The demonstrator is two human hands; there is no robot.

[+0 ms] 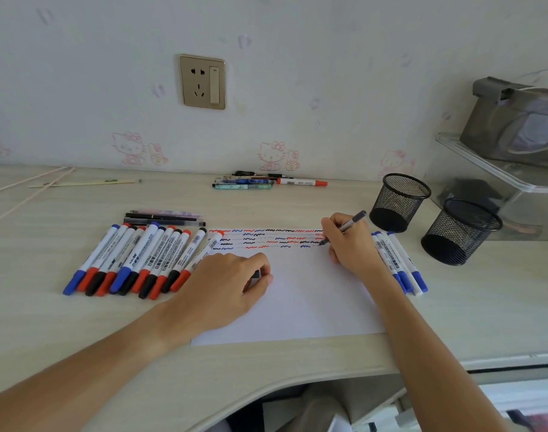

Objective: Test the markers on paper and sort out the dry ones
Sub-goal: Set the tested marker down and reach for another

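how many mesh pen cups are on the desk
2: one mesh cup near the wall, tipped over, and another just right of it, nearer the desk's front edge, also tipped.

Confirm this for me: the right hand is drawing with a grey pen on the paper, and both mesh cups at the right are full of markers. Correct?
Not quite. The right hand does draw with the grey pen on the paper, but the head view shows both mesh cups holding no markers.

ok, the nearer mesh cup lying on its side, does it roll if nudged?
Probably: the nearer mesh cup is round and rests on its wall, so it may roll, curving if tapered. Open wire mesh suggests it is light and skids easily on the smooth desk.
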